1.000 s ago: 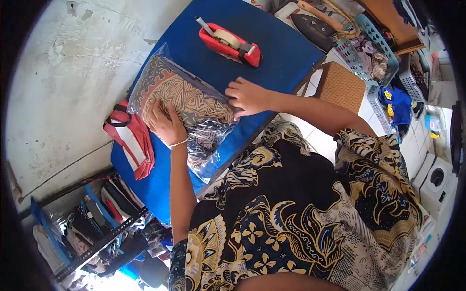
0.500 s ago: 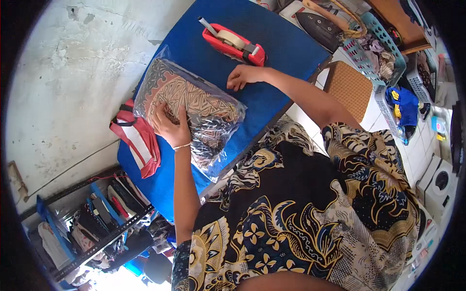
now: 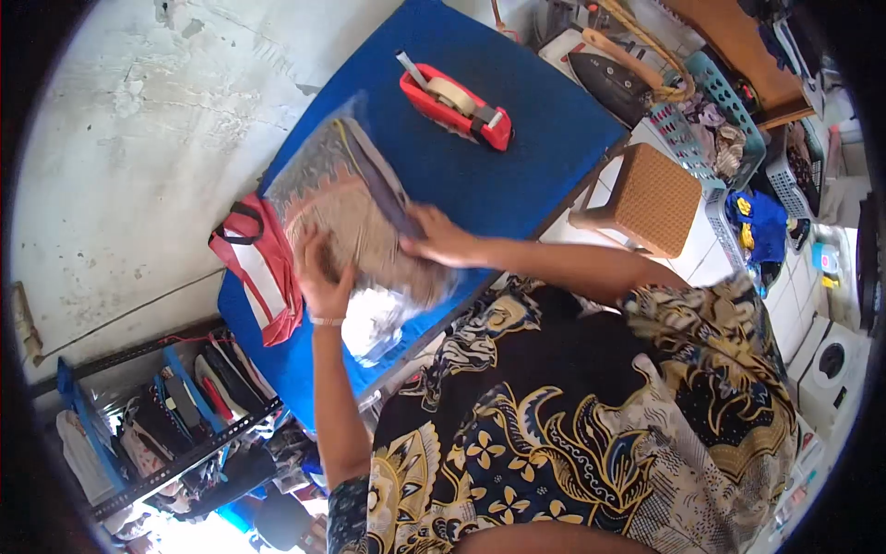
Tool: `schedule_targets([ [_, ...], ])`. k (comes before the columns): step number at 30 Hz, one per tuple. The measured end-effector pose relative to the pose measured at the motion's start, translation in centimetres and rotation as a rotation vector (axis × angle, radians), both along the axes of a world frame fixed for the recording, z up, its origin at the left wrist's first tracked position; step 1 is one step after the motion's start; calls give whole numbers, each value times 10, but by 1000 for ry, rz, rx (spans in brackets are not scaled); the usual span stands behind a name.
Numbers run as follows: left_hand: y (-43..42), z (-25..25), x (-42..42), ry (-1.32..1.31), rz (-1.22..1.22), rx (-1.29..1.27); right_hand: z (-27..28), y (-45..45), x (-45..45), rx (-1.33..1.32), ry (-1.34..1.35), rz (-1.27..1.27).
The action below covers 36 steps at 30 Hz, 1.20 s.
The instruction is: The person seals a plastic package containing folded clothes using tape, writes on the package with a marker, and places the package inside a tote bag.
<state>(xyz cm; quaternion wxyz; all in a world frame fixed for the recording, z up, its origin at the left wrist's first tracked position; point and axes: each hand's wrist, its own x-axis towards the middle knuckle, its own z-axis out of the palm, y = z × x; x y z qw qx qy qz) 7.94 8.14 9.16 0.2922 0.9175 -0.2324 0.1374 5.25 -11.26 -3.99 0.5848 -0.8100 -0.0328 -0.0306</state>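
Observation:
On the blue-covered table lies a folded patterned cloth in a clear plastic bag [image 3: 355,208], blurred by motion and with its far-right side raised. My left hand [image 3: 323,282] rests on top of it near the left edge, fingers and thumb spread apart. At the bag's right edge, my right hand [image 3: 443,238] grips it, the thumb on top and the other fingers partly hidden. A red tape dispenser [image 3: 455,104] with a roll of tape stands beyond my right hand. Left of the bag is a red and white fabric pouch [image 3: 258,272].
The blue table [image 3: 544,148] borders a stained wall [image 3: 166,166]. An iron [image 3: 604,85] stands beyond its far right corner. To the right are a woven-top stool [image 3: 651,198] and a teal basket of cloth [image 3: 711,120]. A rack of folded items [image 3: 175,415] sits at lower left.
My right hand has moved left and closed on the bag's right edge. The bag has tilted and turned, its right side lifting. My left hand has shifted slightly.

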Motion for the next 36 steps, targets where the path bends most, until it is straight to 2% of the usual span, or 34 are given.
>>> schedule_targets([
  [2,25,7,-12,60,-94,52,47,-51,-10,243,355,755],
  [4,16,15,-21,91,-36,131,49,-69,-37,91,231,461],
  [6,-9,24,-28,77,69,328,51,-100,-21,-431,-433,-51],
  [8,-40,27,-21,-3,42,367,49,-133,12,-519,-494,-460],
  [10,-74,23,-18,72,107,385,28,-155,57,-208,-338,-722],
  [12,-101,26,-6,-51,-85,590,4,-185,93,-256,0,-355],
  [13,-114,22,1,-60,-88,589,-2,-187,104,-256,-7,-361],
  [15,-136,9,15,-22,-231,670,-8,-185,122,-595,55,-260],
  [16,-144,0,23,-27,-231,666,12,-181,122,-600,51,-263],
  [18,-158,-17,36,-115,-310,825,48,-176,117,-48,381,-206],
  [19,-163,-22,39,-122,-313,821,39,-176,111,-51,376,-212],
  [21,-170,-32,46,240,-511,1041,22,-176,92,927,38,-368],
  [22,-166,-38,43,92,-574,1059,40,-165,70,934,32,-534],
  [23,-160,-43,43,88,-574,1055,38,-170,64,930,28,-533],
  [25,-144,-44,40,-44,-703,807,24,-186,44,648,172,-443],
  [26,-139,-45,39,-35,-711,803,16,-187,42,646,182,-451],
  [28,-132,-36,38,-145,-786,752,10,-186,43,299,207,-469],
  [29,-128,-33,38,-95,-790,721,9,-185,47,298,210,-471],
  [30,-125,-31,40,-94,-792,722,12,-184,50,386,361,-510],
  [31,-122,-29,41,-65,-820,629,15,-182,51,474,512,-548],
  [32,-121,-26,43,-41,-847,537,11,-186,48,478,508,-553],
  [33,-121,-24,43,-48,-856,539,0,-194,42,256,531,-380],
  [34,-119,-22,42,37,-828,412,-15,-199,36,37,552,-212],
  [35,-120,-19,44,118,-795,283,-35,-201,37,-18,591,-116],
  [36,-126,-15,49,102,-796,275,-27,-204,41,-29,579,-121],
])
